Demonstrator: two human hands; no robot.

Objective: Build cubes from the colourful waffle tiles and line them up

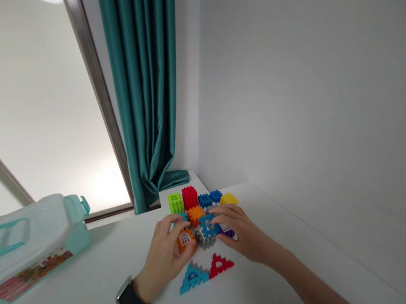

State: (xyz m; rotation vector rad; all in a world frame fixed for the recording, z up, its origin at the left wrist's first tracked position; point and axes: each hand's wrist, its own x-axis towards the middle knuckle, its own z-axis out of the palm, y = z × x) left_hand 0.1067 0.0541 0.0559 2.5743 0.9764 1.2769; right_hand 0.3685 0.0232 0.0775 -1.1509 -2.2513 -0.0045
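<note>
The likeliest trouble lay in the tight packing: with both hands working so close over the cluster on the table [132, 242], a knuckle or fingertip could have knocked the orange block [196, 215] or the red block [190, 198] out of place. Pressing unevenly from the two sides might also have skewed the blue block [209, 226] against the grey block [206, 241], since toothed edges probably mesh badly at a slant. The blue triangle [192, 278] and red triangle [220, 265] lay flat on the near side, where a dropping wrist could have swept them aside. The left hand [172, 244] came in from the left, its fingers arched over and its thumb below, curved around the orange window block [185, 239]. The right hand [240, 231] mirrored it, fingers bent over the blue block's right edge and thumb beside the purple window block [228, 231]. Neither hand was spread flat; each made a loose C, and whether either truly pinched its block could not be told. Both forearms angled inward from the bottom edge, and a watch [132, 298] circled the left wrist.
</note>
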